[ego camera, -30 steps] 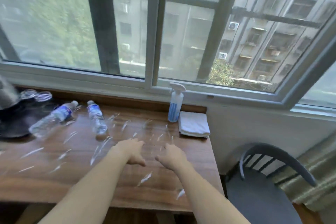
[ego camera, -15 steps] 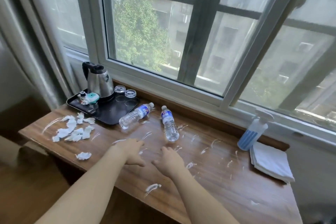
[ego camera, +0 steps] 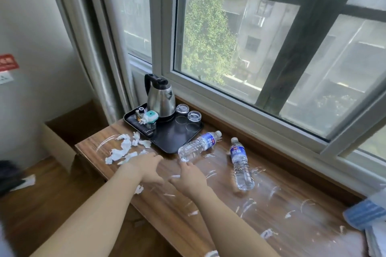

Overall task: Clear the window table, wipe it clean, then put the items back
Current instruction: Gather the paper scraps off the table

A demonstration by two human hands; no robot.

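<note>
So, both hands out over wooden table [ego camera: 208, 225], fingers loose and spread, holding nothing. Left hand [ego camera: 146, 168] by torn paper scraps [ego camera: 125, 150]. Right hand [ego camera: 189, 177] just short of nearer water bottle [ego camera: 197, 146], lying on side, blue label, writing too blurry to read. Second bottle [ego camera: 240, 162] same label, also on side, well right. White smears all over tabletop. Further back, black tray [ego camera: 167, 142] holding steel kettle [ego camera: 160, 98], two upturned glasses [ego camera: 188, 111], small odds. Blue spray bottle [ego camera: 365, 213] at far right edge.
</note>
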